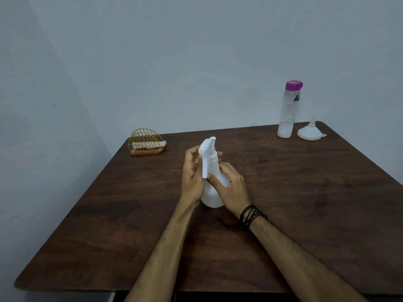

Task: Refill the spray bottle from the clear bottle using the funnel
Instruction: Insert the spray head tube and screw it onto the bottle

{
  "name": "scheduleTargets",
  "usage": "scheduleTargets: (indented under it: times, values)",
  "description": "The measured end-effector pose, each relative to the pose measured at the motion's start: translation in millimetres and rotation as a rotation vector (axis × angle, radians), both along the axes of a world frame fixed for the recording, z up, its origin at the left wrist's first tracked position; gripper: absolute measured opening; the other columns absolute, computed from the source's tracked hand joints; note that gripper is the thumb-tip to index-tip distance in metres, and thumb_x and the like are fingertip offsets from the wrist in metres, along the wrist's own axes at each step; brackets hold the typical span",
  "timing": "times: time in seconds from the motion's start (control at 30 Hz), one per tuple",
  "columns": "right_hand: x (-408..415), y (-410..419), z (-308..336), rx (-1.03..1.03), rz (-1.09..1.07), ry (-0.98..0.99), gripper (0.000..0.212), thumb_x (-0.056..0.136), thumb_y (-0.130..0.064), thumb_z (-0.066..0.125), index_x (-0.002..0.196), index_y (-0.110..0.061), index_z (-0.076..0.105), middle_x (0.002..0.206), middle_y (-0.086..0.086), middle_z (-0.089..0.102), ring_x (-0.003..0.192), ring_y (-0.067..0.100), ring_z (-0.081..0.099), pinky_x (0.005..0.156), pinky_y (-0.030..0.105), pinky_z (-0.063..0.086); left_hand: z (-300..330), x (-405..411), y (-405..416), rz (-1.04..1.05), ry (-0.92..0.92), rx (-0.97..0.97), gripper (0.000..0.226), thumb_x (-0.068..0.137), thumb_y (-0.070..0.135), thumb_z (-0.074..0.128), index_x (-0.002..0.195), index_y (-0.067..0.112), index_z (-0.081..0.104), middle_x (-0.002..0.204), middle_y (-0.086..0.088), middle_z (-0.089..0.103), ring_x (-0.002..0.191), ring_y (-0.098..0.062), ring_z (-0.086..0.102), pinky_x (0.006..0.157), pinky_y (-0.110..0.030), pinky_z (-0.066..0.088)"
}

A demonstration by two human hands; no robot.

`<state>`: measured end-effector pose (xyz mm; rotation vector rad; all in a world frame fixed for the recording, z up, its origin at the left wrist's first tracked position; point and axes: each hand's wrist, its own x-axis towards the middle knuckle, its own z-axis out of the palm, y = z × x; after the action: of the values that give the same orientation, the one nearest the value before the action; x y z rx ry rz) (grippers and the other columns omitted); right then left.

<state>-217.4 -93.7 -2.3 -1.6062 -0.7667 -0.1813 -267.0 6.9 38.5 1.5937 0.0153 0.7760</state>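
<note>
Centrally, spray bottle point(212, 184) stands upright mid-table point(305, 203), right hand point(231, 184) wrapped round its body, left hand point(193, 173) curled at the trigger head point(207, 149); capped clear bottle point(289, 110) and funnel point(310, 130) wait far right, nearer the right hand.

I see a white plastic spray bottle point(212, 182) with its trigger head on, standing upright near the middle of the dark brown wooden table point(305, 192). My left hand point(193, 177) curls against the bottle's left side up by the trigger, and my right hand point(232, 184), with black cords wrapped round its wrist, grips the body. Far right of the spray bottle, at the back edge, stands a clear tall bottle point(289, 112) with a purple cap; a white plastic funnel point(309, 131) sits mouth-down just beside it. Back left of the spray bottle is a gold wire holder point(146, 142), possibly holding napkins.
</note>
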Motion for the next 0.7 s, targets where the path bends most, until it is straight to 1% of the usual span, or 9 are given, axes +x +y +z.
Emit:
scheduleTargets:
  times: [0.07,0.13,0.2,0.27,0.37,0.47,0.57,0.63,0.7]
  values:
    - [-1,-1,-1,0.008,-0.002,0.002,0.043,0.087,-0.051,0.060,0.113,-0.017,0.066,0.104,-0.008,0.065,0.097,0.002,0.062,0.081,0.011,0.047,-3,1,-1,0.030,-0.003,0.013,0.023,0.107,0.003,0.040,0.124,0.012,0.053,0.105,0.004,0.075,0.100,-0.014,0.072,0.081,-0.024,0.056]
    - [-1,-1,-1,0.006,0.002,0.008,0.043,0.086,-0.049,0.059,0.113,-0.016,0.066,0.106,-0.007,0.065,0.098,0.001,0.062,0.081,0.011,0.047,-5,1,-4,0.037,0.002,0.040,0.020,0.105,0.009,0.048,0.120,0.018,0.056,0.104,0.006,0.074,0.100,-0.012,0.071,0.082,-0.023,0.055]
    - [0,0,-2,0.019,0.012,0.014,0.041,0.087,-0.043,0.058,0.117,-0.016,0.064,0.111,-0.006,0.065,0.102,0.001,0.062,0.085,0.014,0.049,-5,0,-7,0.045,0.014,0.066,0.025,0.098,0.019,0.062,0.121,0.012,0.058,0.105,0.002,0.074,0.100,-0.012,0.070,0.081,-0.021,0.055]
    - [2,1,-3,0.038,0.018,0.005,0.043,0.088,-0.038,0.058,0.123,-0.014,0.062,0.118,-0.004,0.065,0.109,0.001,0.061,0.090,0.016,0.049,-4,2,-9,0.080,0.033,0.076,0.036,0.093,0.018,0.069,0.125,0.004,0.059,0.105,0.001,0.072,0.098,-0.006,0.070,0.079,-0.016,0.053]
    - [2,0,-4,0.048,0.022,0.026,0.044,0.087,-0.041,0.059,0.123,-0.015,0.063,0.117,-0.003,0.066,0.108,0.005,0.063,0.090,0.022,0.052,-3,4,-11,0.092,0.033,0.075,0.025,0.095,0.020,0.065,0.118,0.011,0.065,0.100,0.006,0.072,0.094,0.001,0.069,0.077,-0.012,0.051]
    - [0,1,-2,0.039,0.027,0.060,0.043,0.086,-0.047,0.059,0.117,-0.019,0.066,0.110,-0.006,0.066,0.100,0.004,0.065,0.082,0.019,0.053,-4,3,-11,0.067,0.019,0.034,0.026,0.099,0.031,0.056,0.120,0.018,0.062,0.100,0.000,0.074,0.100,-0.010,0.070,0.083,-0.020,0.054]
    - [1,2,-3,0.022,0.014,0.056,0.044,0.085,-0.051,0.060,0.111,-0.017,0.067,0.103,-0.006,0.065,0.095,0.005,0.064,0.079,0.017,0.051,-8,2,-6,0.039,-0.011,-0.037,0.033,0.102,0.026,0.051,0.132,0.013,0.051,0.108,-0.008,0.073,0.104,-0.023,0.071,0.088,-0.033,0.058]
    - [2,2,-4,0.011,0.008,0.053,0.045,0.085,-0.051,0.060,0.111,-0.016,0.068,0.104,-0.006,0.065,0.096,0.006,0.064,0.080,0.019,0.052,-8,2,-6,0.034,-0.007,-0.049,0.025,0.103,0.018,0.050,0.128,0.016,0.053,0.107,-0.008,0.074,0.102,-0.024,0.071,0.085,-0.034,0.058]
    - [2,1,-5,0.008,0.007,0.056,0.043,0.086,-0.050,0.060,0.111,-0.016,0.067,0.103,-0.006,0.065,0.095,0.007,0.065,0.080,0.020,0.053,-9,2,-8,0.041,-0.023,-0.041,0.021,0.102,0.019,0.051,0.123,0.018,0.057,0.106,-0.008,0.073,0.101,-0.024,0.071,0.084,-0.035,0.058]
